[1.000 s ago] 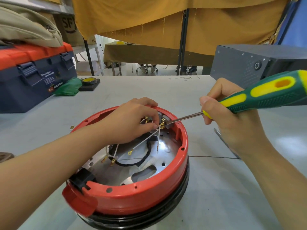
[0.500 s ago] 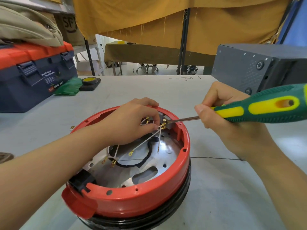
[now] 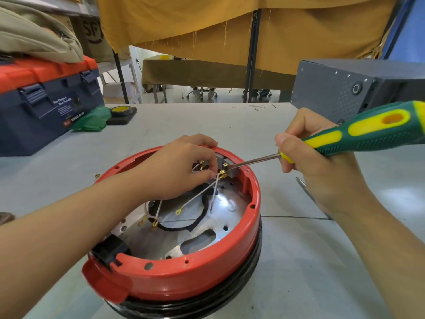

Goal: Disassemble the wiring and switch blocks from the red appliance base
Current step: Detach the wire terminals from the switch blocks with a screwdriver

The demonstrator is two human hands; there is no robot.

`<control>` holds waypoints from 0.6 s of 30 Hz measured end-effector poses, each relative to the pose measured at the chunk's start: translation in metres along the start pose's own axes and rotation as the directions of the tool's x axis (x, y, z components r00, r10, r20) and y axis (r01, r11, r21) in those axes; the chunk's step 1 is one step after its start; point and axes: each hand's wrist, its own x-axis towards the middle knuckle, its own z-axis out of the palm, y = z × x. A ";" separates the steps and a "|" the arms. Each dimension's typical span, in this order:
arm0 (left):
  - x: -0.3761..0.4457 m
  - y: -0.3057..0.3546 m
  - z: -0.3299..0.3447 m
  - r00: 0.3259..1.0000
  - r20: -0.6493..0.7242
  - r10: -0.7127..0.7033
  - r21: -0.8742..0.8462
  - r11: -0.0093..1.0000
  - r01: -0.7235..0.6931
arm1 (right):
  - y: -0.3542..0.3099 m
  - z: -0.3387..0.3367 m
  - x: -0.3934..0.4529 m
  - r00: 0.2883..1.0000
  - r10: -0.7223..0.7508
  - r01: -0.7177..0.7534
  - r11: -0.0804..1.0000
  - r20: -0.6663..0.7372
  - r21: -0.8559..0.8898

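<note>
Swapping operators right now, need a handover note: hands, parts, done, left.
Left hand: inside the red appliance base, pinching white wires at the brass terminals.
Right hand: grips the green-yellow screwdriver, tip at the grey switch block by the far rim.
Done: several ring-terminal wire ends lie loose on the metal plate.
Left: free the terminals from the grey block, lift it out, then the black switch block at the near-left rim and the black cable.
</note>
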 end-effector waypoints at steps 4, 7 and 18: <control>0.000 0.001 0.000 1.000 0.004 -0.004 0.013 1.000 0.004 | 0.002 0.002 0.000 0.999 0.012 -0.012 1.000 -0.032 0.005; 0.000 0.002 -0.001 1.000 0.007 -0.008 0.014 1.000 0.008 | 0.002 0.004 0.000 0.999 0.009 -0.008 1.000 -0.049 0.022; 0.000 0.003 -0.001 1.000 0.007 -0.014 0.022 1.000 0.014 | 0.001 0.011 -0.002 0.987 0.047 -0.035 0.997 -0.156 0.076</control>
